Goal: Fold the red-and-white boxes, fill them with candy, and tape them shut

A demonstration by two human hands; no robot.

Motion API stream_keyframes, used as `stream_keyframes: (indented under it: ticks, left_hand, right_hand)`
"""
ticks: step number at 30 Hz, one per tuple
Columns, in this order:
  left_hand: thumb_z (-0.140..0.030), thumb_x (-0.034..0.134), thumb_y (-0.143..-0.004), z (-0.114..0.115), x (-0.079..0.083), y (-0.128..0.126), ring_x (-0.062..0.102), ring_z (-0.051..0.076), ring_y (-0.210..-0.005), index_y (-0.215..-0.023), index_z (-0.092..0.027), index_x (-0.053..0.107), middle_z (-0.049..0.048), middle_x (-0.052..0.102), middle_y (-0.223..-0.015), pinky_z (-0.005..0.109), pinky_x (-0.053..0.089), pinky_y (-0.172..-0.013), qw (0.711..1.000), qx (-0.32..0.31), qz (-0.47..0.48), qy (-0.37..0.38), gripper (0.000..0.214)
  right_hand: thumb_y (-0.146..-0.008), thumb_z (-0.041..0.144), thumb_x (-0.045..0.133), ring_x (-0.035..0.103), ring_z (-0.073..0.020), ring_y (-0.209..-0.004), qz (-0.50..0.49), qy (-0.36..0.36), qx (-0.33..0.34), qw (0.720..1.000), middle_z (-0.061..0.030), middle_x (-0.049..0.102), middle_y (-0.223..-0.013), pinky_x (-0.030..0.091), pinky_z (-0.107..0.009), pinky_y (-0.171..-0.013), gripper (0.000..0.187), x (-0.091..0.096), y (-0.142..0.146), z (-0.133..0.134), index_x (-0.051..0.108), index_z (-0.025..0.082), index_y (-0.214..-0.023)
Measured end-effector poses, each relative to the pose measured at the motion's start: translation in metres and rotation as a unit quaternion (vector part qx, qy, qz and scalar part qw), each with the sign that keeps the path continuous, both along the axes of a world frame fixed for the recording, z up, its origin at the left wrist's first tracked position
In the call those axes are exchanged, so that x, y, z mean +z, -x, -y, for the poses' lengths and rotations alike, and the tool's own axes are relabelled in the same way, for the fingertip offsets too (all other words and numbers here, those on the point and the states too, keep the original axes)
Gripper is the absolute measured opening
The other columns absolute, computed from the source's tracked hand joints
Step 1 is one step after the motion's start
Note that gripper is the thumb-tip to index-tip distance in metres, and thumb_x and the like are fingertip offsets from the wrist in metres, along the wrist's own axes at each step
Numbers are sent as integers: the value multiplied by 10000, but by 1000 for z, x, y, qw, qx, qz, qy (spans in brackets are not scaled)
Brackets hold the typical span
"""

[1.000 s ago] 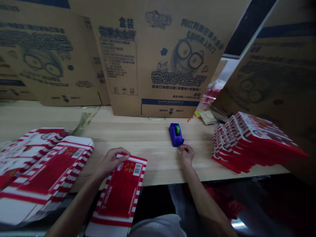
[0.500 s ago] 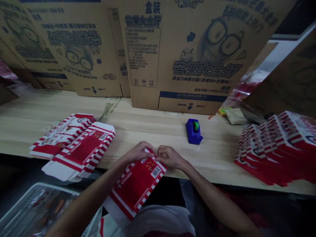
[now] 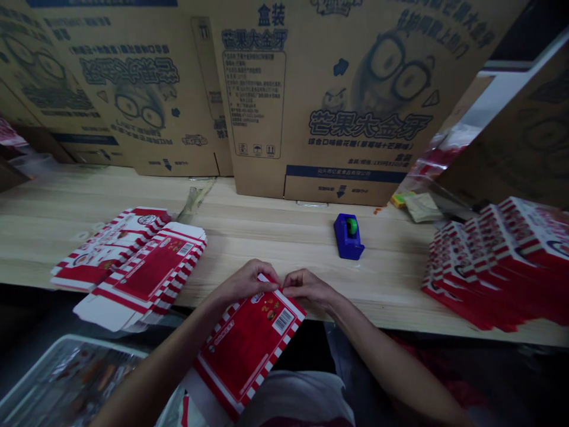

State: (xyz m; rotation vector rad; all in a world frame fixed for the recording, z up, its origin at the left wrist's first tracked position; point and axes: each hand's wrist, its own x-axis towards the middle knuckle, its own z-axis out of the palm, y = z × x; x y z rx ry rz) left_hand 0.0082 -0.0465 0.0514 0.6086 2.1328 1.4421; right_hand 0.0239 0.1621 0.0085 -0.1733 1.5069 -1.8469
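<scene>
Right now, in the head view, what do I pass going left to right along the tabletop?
Flat red-and-white carton blanks → left hand → right hand → blue tape dispenser → stacked red-and-white cartons

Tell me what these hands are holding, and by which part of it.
The left hand and right hand both pinch a flat red-and-white striped printed cardboard box blank at its far corner.

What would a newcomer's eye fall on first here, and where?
The left hand and right hand pinch the top of a red-and-white striped carton at the near edge of the wooden bench. A stack of red boxes rises at right, and big cardboard sheets printed with a bespectacled cartoon stand behind.
</scene>
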Motion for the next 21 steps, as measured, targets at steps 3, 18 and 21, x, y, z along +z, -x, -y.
stream_keyframes:
  ticks: [3, 18, 21]
  left_hand:
    - [-346, 670, -753, 0, 10, -3, 607, 149, -729, -789, -136, 731, 49, 684, -775, 229, 455, -697, 1000, -4, 1, -19, 221]
    - [-254, 649, -688, -2, 17, -1, 624, 182, -744, -747, -158, 744, 55, 695, -747, 271, 449, -723, 989, 137, -53, 19, 148]
    - [-227, 663, -665, -5, 2, -5, 610, 181, -727, -736, -168, 749, 48, 674, -726, 276, 443, -716, 987, 150, -60, 20, 126]
  right_hand:
    - [-526, 292, 851, 463, -63, -460, 110, 89, -16, 990, 59, 564, -523, 326, -189, -484, 291, -2, -3, 2, 617, 143, -613]
    - [-686, 301, 726, 481, -121, -568, -305, -177, -119, 928, 10, 567, -594, 345, -243, -532, 180, 18, 1, 12, 618, 179, -609]
    - [-655, 255, 713, 442, -117, -530, -302, -200, -134, 923, 29, 512, -556, 306, -245, -497, 181, 2, 1, 16, 560, 198, -576]
